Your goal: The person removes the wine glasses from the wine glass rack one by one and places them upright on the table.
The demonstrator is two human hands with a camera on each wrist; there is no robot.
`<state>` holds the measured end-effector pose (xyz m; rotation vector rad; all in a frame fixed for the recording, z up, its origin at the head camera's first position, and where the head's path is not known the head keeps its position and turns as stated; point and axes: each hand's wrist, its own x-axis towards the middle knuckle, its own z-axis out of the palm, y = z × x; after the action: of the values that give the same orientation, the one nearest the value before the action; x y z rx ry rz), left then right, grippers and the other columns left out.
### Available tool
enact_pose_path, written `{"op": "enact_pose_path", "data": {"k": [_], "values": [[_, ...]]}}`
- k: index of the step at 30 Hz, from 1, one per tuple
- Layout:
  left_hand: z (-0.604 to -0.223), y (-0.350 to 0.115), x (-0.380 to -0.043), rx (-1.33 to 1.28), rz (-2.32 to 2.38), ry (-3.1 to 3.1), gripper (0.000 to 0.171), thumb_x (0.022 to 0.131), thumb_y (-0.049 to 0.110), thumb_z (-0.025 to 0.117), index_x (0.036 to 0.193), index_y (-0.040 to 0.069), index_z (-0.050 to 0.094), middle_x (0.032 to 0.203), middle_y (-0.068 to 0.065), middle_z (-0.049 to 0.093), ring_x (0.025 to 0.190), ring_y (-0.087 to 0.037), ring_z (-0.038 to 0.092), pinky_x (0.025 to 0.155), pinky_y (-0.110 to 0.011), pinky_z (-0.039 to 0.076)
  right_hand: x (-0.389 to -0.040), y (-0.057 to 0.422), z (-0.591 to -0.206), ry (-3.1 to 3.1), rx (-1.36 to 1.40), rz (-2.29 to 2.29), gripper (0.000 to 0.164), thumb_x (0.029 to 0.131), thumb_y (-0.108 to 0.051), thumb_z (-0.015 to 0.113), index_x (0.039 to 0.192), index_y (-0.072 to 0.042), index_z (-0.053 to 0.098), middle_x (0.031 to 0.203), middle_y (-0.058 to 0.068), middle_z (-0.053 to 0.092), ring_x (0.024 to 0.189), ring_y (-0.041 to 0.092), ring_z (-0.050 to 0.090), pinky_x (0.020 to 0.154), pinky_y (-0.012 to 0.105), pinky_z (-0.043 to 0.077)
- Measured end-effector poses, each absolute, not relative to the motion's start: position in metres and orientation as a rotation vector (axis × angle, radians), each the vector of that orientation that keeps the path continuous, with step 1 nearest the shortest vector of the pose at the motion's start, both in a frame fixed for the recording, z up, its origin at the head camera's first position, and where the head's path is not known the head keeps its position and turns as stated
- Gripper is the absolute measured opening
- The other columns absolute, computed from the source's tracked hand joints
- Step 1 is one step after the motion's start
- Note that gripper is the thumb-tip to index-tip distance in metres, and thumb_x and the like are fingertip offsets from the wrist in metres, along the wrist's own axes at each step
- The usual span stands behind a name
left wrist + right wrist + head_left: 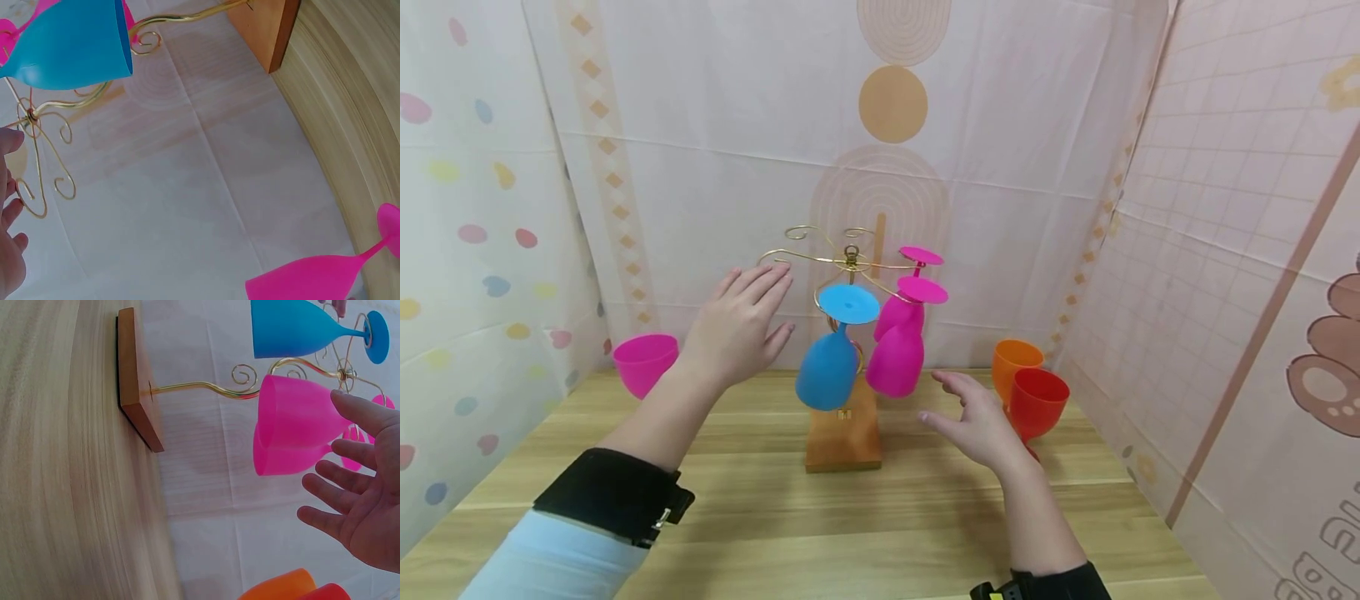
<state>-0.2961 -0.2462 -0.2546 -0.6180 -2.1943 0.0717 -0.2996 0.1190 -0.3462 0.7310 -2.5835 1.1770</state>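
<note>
A gold wire goblet rack (852,260) with curled arms stands on a wooden base (844,442). From it hang a blue goblet (827,371) and two pink goblets (897,362), all upside down by their feet. My left hand (733,329) is raised at the rack's left side, fingers extended, fingertips overlapping a curled arm in the head view. To the right of the pink goblets, my right hand (977,421) hovers with spread fingers and holds nothing. In the right wrist view its thumb (365,412) overlaps the nearer pink goblet (300,412).
Another pink goblet (645,362) stands upright at the left, partly behind my left forearm. Upright at the right are an orange goblet (1017,362) and, nearer, a red goblet (1037,402). Printed cloth (715,192) hangs behind and beside the wooden table (760,533).
</note>
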Motion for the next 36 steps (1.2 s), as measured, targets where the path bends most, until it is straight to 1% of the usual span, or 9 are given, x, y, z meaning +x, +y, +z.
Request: {"op": "enact_pose_path", "data": {"k": [10, 16, 20, 25, 32, 36], "values": [[-0.253, -0.264, -0.305, -0.664, 0.085, -2.236, 0.071, 0.088, 0.022, 0.077, 0.147, -0.005, 0.049, 0.156, -0.017, 0.043, 0.143, -0.038, 0.039, 0.119, -0.057, 0.027, -0.300, 0.117, -0.347, -2.585, 0.732, 1.182, 0.065, 0.087, -0.029, 0.082, 0.146, -0.014, 0.056, 0.144, 0.006, 0.056, 0.130, 0.029, 0.054, 0.106, 0.052, 0.047], [-0.253, -0.271, -0.313, -0.683, 0.094, -2.233, 0.072, 0.086, 0.016, 0.080, 0.147, -0.005, 0.049, 0.156, -0.018, 0.043, 0.142, -0.040, 0.041, 0.117, -0.058, 0.030, -0.300, 0.117, -0.347, -2.590, 0.725, 1.195, 0.067, 0.088, -0.031, 0.081, 0.147, -0.014, 0.055, 0.145, 0.006, 0.056, 0.131, 0.028, 0.053, 0.106, 0.052, 0.047], [-0.252, -0.275, -0.319, -0.699, 0.096, -2.256, 0.072, 0.086, 0.013, 0.080, 0.148, -0.005, 0.048, 0.158, -0.017, 0.041, 0.145, -0.038, 0.037, 0.119, -0.055, 0.026, -0.299, 0.118, -0.348, -2.597, 0.707, 1.204, 0.068, 0.087, -0.033, 0.082, 0.148, -0.016, 0.054, 0.145, 0.005, 0.055, 0.131, 0.028, 0.053, 0.105, 0.052, 0.048], [-0.252, -0.278, -0.325, -0.712, 0.114, -2.288, 0.073, 0.085, 0.011, 0.081, 0.148, -0.005, 0.047, 0.159, -0.017, 0.038, 0.146, -0.038, 0.036, 0.119, -0.055, 0.026, -0.299, 0.119, -0.348, -2.603, 0.694, 1.203, 0.070, 0.087, -0.033, 0.082, 0.149, -0.016, 0.053, 0.146, 0.005, 0.054, 0.131, 0.028, 0.053, 0.105, 0.052, 0.048], [-0.249, -0.283, -0.333, -0.698, 0.171, -2.352, 0.074, 0.087, 0.011, 0.080, 0.150, -0.003, 0.045, 0.162, -0.016, 0.033, 0.147, -0.038, 0.034, 0.120, -0.057, 0.022, -0.299, 0.119, -0.349, -2.595, 0.697, 1.201, 0.069, 0.087, -0.032, 0.082, 0.148, -0.016, 0.053, 0.146, 0.007, 0.055, 0.130, 0.028, 0.054, 0.105, 0.052, 0.048], [-0.246, -0.286, -0.337, -0.674, 0.228, -2.378, 0.073, 0.087, 0.012, 0.080, 0.150, -0.002, 0.045, 0.163, -0.015, 0.033, 0.147, -0.038, 0.034, 0.120, -0.057, 0.023, -0.299, 0.118, -0.350, -2.590, 0.701, 1.201, 0.069, 0.087, -0.032, 0.082, 0.148, -0.016, 0.053, 0.146, 0.006, 0.055, 0.130, 0.027, 0.054, 0.105, 0.051, 0.048]]}}
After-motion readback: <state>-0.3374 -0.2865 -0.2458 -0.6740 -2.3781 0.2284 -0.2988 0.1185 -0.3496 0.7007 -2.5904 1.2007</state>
